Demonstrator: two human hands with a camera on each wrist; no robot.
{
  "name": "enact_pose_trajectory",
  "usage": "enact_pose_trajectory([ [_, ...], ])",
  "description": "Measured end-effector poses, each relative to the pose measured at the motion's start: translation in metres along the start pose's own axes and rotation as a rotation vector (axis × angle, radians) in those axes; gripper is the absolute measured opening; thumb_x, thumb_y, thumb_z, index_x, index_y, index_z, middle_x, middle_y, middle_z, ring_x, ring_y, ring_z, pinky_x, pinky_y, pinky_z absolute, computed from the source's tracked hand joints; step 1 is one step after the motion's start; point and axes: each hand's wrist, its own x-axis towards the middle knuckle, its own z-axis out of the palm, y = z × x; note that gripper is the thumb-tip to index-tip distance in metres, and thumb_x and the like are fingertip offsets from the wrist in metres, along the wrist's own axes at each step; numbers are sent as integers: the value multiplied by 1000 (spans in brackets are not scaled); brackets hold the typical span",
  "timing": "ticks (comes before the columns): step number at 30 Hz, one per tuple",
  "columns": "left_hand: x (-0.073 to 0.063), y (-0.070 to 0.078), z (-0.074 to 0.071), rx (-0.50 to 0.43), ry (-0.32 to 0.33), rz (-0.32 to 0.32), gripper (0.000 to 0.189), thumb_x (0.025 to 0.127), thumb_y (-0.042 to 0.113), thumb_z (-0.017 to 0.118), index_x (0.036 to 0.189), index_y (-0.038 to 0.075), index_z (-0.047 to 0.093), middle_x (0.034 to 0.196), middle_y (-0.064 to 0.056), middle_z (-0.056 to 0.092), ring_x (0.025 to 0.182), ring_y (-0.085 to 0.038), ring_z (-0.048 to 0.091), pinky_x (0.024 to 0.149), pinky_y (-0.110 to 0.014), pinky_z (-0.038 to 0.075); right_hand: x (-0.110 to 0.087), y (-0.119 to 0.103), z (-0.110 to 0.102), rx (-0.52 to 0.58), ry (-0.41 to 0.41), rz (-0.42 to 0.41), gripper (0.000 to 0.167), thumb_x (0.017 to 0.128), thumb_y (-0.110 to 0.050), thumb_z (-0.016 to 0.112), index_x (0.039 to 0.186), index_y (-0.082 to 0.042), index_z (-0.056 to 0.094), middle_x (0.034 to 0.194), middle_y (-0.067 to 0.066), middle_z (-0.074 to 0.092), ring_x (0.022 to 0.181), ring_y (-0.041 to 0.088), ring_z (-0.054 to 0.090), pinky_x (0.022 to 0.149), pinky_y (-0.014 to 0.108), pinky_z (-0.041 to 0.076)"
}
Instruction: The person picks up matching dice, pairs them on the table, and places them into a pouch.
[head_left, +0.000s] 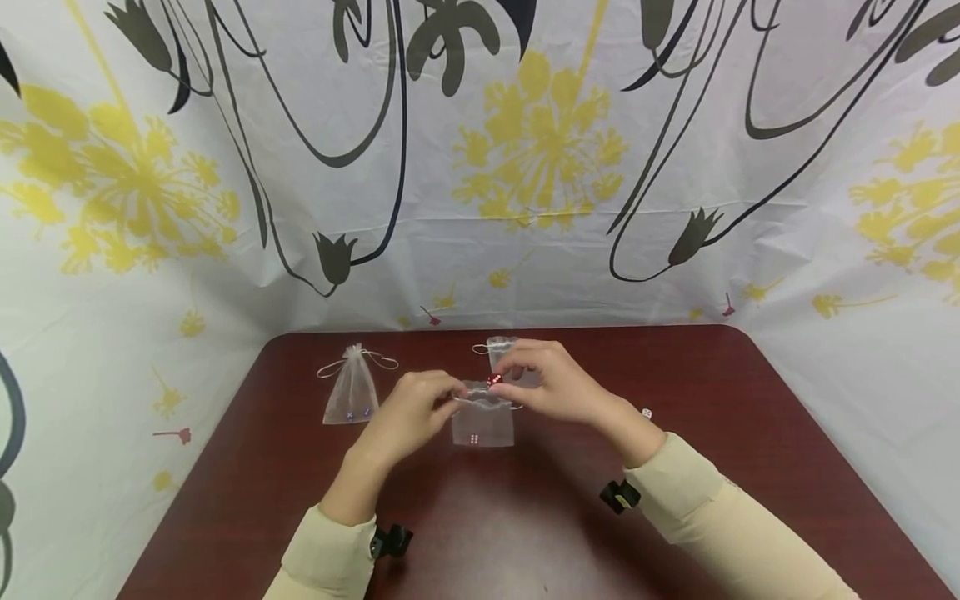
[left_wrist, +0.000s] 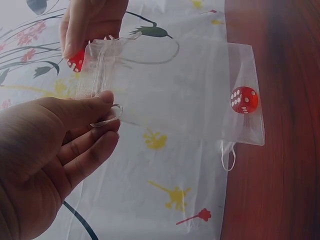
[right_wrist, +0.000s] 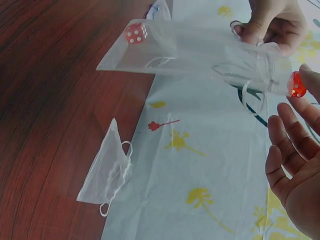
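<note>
My left hand (head_left: 420,408) pinches the mouth edge of a sheer white drawstring bag (head_left: 483,427), holding it up with its bottom hanging down. Inside, at the bottom, lies a red die (left_wrist: 244,100) with white dots. Between thumb and fingertips my right hand (head_left: 555,379) holds a second red die (head_left: 495,379) right at the bag's mouth. In the right wrist view this held die (right_wrist: 297,84) sits at the opening, partly covered by the thumb.
On the left of the dark red table (head_left: 600,542) a drawn-shut sheer bag (head_left: 352,387) holds blue-marked dice. Another sheer bag (head_left: 498,350) lies behind the hands. A white die (head_left: 647,413) is beyond the right forearm. A patterned curtain (head_left: 480,275) borders the table's back.
</note>
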Motion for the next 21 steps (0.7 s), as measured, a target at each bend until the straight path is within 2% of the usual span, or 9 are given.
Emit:
enact_pose_trajectory([
  [4,1,1,1,-13,1,-1,13,83,-4,80,91,6,76,85,-1,71,71,-10,61,64,-29,57,1,-2,2,-12,-10,-2,15,86,-17,83,96,-10,76,92,-6,69,81,13,65,69,26,53],
  [8,1,1,2,-25,21,13,12,84,-5,79,90,5,77,85,-1,72,71,-10,62,63,-29,57,-3,0,4,-42,-24,18,25,85,-19,84,105,-7,74,96,-3,69,84,13,65,73,29,55],
  [13,0,0,2,-33,39,18,11,85,-3,79,90,6,77,87,-1,73,75,-10,66,65,-24,56,-12,8,8,-73,-146,82,35,86,-28,83,111,-6,73,98,-4,71,85,13,66,76,30,56],
  [15,-1,-1,1,-42,50,18,11,84,-3,79,90,6,77,87,-1,74,76,-11,67,66,-25,56,-15,10,8,-64,-204,100,31,87,-32,82,107,-9,75,94,-7,71,81,11,65,73,31,56],
  [17,-2,-1,1,-53,64,24,12,84,-4,80,90,6,77,87,-2,74,76,-12,67,67,-26,56,-16,11,8,-53,-238,103,21,89,-31,80,99,-13,76,86,-11,69,73,6,60,66,28,53],
  [19,-2,-2,0,-61,78,31,13,82,-5,80,89,6,76,87,-2,74,76,-13,67,67,-27,56,-17,11,7,-36,-247,89,12,91,-26,79,90,-14,75,77,-12,65,64,3,53,59,24,49],
  [21,-2,-4,-1,-75,85,33,15,80,-5,82,90,5,76,88,-2,74,75,-13,67,67,-28,57,-17,13,6,-35,-237,69,12,93,-21,76,82,-15,74,70,-13,62,60,0,44,54,20,41],
])
